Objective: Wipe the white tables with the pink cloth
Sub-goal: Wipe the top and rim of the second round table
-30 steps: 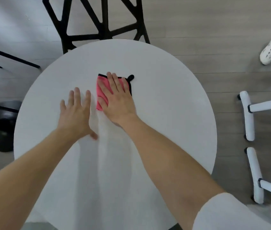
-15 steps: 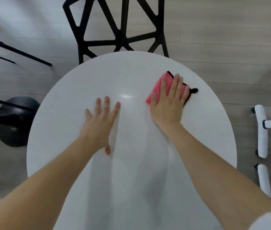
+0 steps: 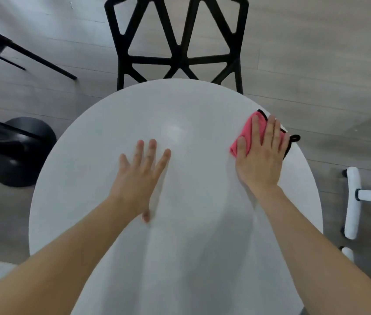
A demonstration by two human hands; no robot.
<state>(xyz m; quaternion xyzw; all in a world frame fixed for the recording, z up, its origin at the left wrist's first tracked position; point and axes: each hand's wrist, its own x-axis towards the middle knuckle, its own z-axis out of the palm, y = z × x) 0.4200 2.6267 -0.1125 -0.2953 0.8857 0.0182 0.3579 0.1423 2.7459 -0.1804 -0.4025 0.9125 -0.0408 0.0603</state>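
The right hand pressed flat, fingers straight, on the pink cloth at the white table's right rim. The left hand lay spread and empty mid-table. Wiping looked partway done, with the near side probably left.

Black chair (openwork), grey floor

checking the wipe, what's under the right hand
The pink cloth lies under the right hand, pressed on the white table near its right edge. The hand covers most of it, so its shape is hidden.
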